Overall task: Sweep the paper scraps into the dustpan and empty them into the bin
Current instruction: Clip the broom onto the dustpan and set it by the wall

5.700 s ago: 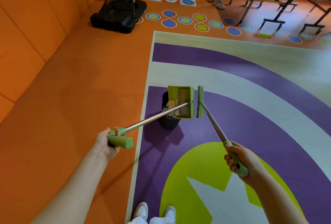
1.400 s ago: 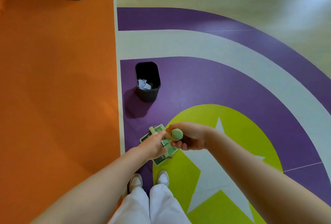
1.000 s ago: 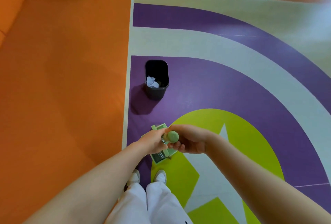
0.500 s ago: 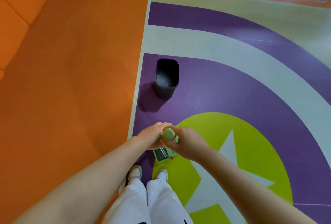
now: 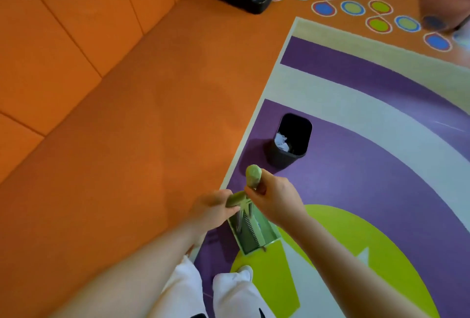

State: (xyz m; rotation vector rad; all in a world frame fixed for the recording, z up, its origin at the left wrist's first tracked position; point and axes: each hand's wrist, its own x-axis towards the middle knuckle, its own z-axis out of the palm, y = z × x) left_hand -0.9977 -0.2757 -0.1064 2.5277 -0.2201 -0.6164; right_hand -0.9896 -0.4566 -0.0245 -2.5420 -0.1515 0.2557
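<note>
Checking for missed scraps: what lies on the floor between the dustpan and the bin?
In the head view, only bare purple floor between the dustpan and bin; no scraps show.

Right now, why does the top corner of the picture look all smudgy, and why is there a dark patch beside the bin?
In the head view, the top right corner is blurred, probably because the camera is moving; the painted floor circles there smear. The dark patch is the shadow of the bin, falling to its left. The wide-angle lens bends the straight floor lines, and both hands are fairly sharp.
</note>
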